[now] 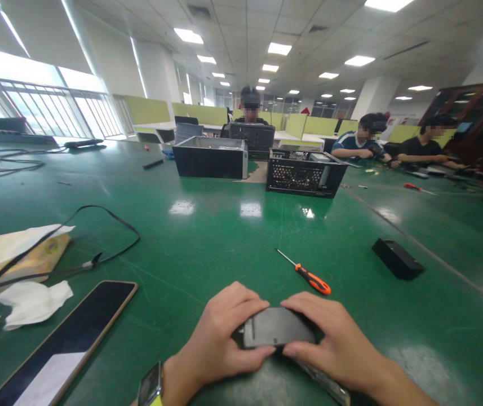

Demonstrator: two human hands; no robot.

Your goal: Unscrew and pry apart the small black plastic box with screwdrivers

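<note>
Between both hands is a small flat dark-grey plastic case, low over the green table. My left hand grips its left end, thumb along the near edge and fingers on the far edge. On the right end my right hand does the same. A thin dark strip with a shiny end shows under my right hand; whether it joins the case I cannot tell. Just beyond the hands lies a screwdriver with an orange and black handle. Farther right rests a black rectangular block.
A phone, crumpled tissues, a tissue pack and a black cable lie left on the green table. Two open computer cases stand ahead. Several people sit across the table; another screwdriver lies far right.
</note>
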